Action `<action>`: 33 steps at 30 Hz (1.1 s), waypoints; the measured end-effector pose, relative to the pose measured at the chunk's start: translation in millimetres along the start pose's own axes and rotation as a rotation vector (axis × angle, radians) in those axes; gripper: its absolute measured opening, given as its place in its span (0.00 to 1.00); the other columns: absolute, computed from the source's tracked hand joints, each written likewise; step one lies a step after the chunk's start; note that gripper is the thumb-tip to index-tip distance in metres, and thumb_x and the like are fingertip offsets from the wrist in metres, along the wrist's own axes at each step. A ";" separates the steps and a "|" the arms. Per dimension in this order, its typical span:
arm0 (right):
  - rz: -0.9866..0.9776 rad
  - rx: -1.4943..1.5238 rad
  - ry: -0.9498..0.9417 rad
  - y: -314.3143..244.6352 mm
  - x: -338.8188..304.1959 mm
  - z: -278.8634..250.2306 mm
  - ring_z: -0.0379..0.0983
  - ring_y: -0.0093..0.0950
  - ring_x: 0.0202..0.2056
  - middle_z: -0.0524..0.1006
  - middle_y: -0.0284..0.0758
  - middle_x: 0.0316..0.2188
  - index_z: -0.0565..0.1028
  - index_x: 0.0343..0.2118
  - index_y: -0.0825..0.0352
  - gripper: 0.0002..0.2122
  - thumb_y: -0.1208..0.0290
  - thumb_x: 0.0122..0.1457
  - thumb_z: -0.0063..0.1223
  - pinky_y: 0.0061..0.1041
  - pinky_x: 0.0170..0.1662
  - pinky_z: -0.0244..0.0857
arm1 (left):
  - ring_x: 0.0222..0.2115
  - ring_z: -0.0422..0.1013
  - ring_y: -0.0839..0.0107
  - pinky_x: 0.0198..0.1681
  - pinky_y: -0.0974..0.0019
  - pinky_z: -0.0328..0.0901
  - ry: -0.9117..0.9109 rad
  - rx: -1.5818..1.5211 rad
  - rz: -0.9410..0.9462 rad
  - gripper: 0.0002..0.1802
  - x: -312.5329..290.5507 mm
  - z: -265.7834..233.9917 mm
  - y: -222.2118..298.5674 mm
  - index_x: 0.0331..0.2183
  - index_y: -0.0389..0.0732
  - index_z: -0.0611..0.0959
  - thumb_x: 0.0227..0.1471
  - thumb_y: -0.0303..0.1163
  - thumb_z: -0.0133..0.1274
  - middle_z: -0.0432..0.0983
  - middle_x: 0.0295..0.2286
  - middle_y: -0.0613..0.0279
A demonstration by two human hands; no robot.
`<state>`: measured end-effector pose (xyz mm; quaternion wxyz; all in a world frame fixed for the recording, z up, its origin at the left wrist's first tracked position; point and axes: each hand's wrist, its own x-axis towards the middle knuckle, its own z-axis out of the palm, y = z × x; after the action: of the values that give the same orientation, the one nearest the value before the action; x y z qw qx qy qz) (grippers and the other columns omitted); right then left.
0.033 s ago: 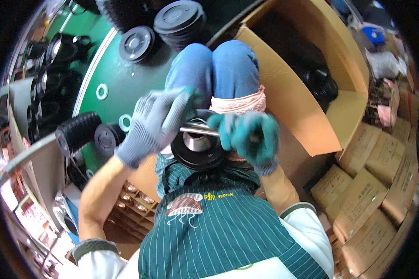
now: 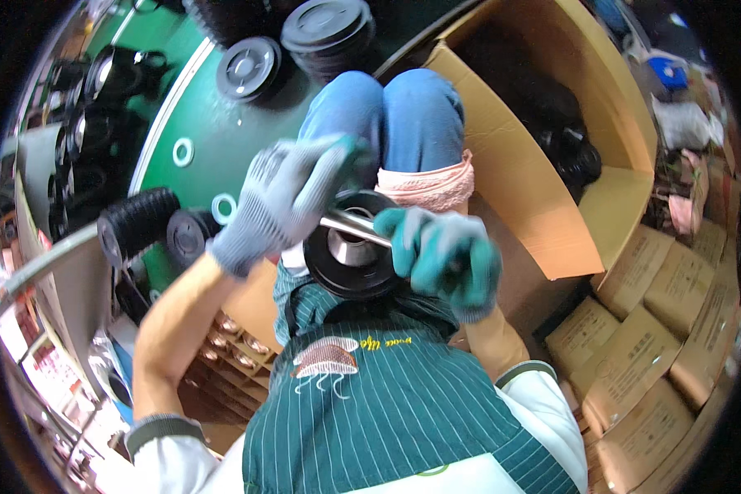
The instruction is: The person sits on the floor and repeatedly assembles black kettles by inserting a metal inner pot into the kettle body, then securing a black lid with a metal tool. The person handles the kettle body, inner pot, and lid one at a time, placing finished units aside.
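Both my hands wear grey and green work gloves. A shiny metal rod spans the gap between them, its ends hidden in the gloves. My left hand is closed around the rod's left end. My right hand is closed on the other end, slightly lower and blurred. Under the rod, in my lap, lies a round black part with a shiny metal centre. It rests against my striped apron, below a pink cloth over my thighs.
An open cardboard box with black parts stands at my right, beside stacked cartons. Ahead, a green surface carries stacked black discs, a single black disc and pale rings. A partitioned box is at my left.
The rod slants a little more, its right end lower. My right hand has shifted slightly right and down; both hands still hold the rod. The whole view has moved slightly.
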<state>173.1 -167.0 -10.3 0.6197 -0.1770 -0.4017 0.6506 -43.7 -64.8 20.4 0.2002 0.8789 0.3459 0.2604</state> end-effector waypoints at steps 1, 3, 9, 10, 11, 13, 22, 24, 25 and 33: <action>-0.039 -0.105 -0.036 -5.8 -5.0 6.9 0.71 0.31 0.32 0.70 0.29 0.15 0.83 0.23 0.67 0.23 0.50 0.65 0.52 0.50 0.59 0.62 | 0.34 0.79 0.53 0.40 0.56 0.72 -0.115 -0.226 -0.005 0.17 16.2 4.9 -6.2 0.43 0.38 0.84 0.67 0.37 0.45 0.83 0.31 0.52; -0.258 -0.415 -0.335 -8.4 -0.8 -2.0 0.71 0.32 0.32 0.69 0.27 0.15 0.85 0.22 0.62 0.17 0.51 0.54 0.60 0.50 0.56 0.64 | 0.29 0.80 0.62 0.37 0.63 0.73 -0.337 -0.657 -0.111 0.19 47.3 11.3 -13.9 0.45 0.39 0.84 0.69 0.39 0.42 0.82 0.27 0.58; 0.054 -1.056 -0.903 -44.2 25.6 43.6 0.69 0.28 0.26 0.68 0.27 0.17 0.75 0.19 0.58 0.16 0.50 0.47 0.62 0.39 0.49 0.68 | 0.41 0.79 0.59 0.42 0.60 0.73 -0.090 -0.369 0.594 0.16 73.1 64.9 -35.7 0.50 0.34 0.83 0.64 0.31 0.52 0.81 0.43 0.49; 0.061 -1.067 -0.959 -37.9 25.9 49.5 0.69 0.28 0.26 0.68 0.27 0.17 0.75 0.21 0.59 0.15 0.51 0.50 0.60 0.38 0.45 0.68 | 0.41 0.78 0.60 0.42 0.60 0.73 -0.068 -0.439 0.584 0.16 75.1 77.9 -31.2 0.47 0.33 0.84 0.66 0.34 0.51 0.80 0.43 0.48; 0.027 -1.090 -0.996 -25.6 28.8 56.3 0.69 0.28 0.25 0.68 0.28 0.16 0.76 0.22 0.61 0.15 0.53 0.53 0.57 0.38 0.42 0.68 | 0.41 0.78 0.61 0.42 0.61 0.73 -0.131 -0.638 0.509 0.18 77.6 96.5 -25.2 0.45 0.33 0.85 0.67 0.37 0.49 0.80 0.42 0.48; -0.135 -1.175 -0.993 1.2 35.7 75.9 0.69 0.28 0.23 0.69 0.29 0.15 0.76 0.25 0.64 0.15 0.56 0.59 0.53 0.37 0.35 0.67 | 0.40 0.78 0.60 0.43 0.61 0.73 -0.446 -1.004 0.281 0.21 99.7 100.5 -0.1 0.44 0.34 0.86 0.69 0.41 0.48 0.81 0.39 0.50; 0.060 -1.079 -0.816 -10.9 68.5 75.3 0.71 0.33 0.19 0.69 0.31 0.16 0.73 0.26 0.57 0.15 0.51 0.61 0.53 0.36 0.29 0.66 | 0.33 0.81 0.57 0.38 0.55 0.75 -0.301 0.108 -0.095 0.37 59.1 5.0 2.7 0.54 0.39 0.76 0.57 0.60 0.59 0.80 0.36 0.48; -0.084 -0.922 -0.715 -7.0 59.3 76.0 0.73 0.32 0.23 0.74 0.33 0.20 0.77 0.33 0.58 0.15 0.50 0.62 0.54 0.34 0.33 0.68 | 0.27 0.80 0.62 0.34 0.57 0.75 -0.945 0.059 -0.328 0.34 69.0 -41.2 27.7 0.42 0.35 0.83 0.54 0.61 0.62 0.81 0.26 0.54; -0.136 -0.842 -0.672 -5.7 52.1 75.2 0.77 0.32 0.26 0.78 0.35 0.23 0.80 0.37 0.59 0.16 0.50 0.63 0.54 0.34 0.36 0.70 | 0.27 0.81 0.61 0.34 0.58 0.75 -0.963 0.042 -0.326 0.31 76.6 -48.3 38.4 0.40 0.34 0.85 0.55 0.57 0.63 0.81 0.26 0.53; 0.167 0.138 0.510 -5.3 10.0 -14.0 0.67 0.40 0.64 0.65 0.48 0.67 0.57 0.70 0.69 0.35 0.43 0.75 0.21 0.42 0.71 0.55 | 0.36 0.81 0.53 0.41 0.52 0.73 -1.073 0.111 -0.456 0.24 59.1 -47.8 81.4 0.41 0.29 0.84 0.65 0.43 0.47 0.82 0.32 0.41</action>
<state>185.2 -153.8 -12.3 0.6557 -0.3247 -0.1715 0.6597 5.8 -69.9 120.0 0.3521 0.8002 0.3897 -0.2894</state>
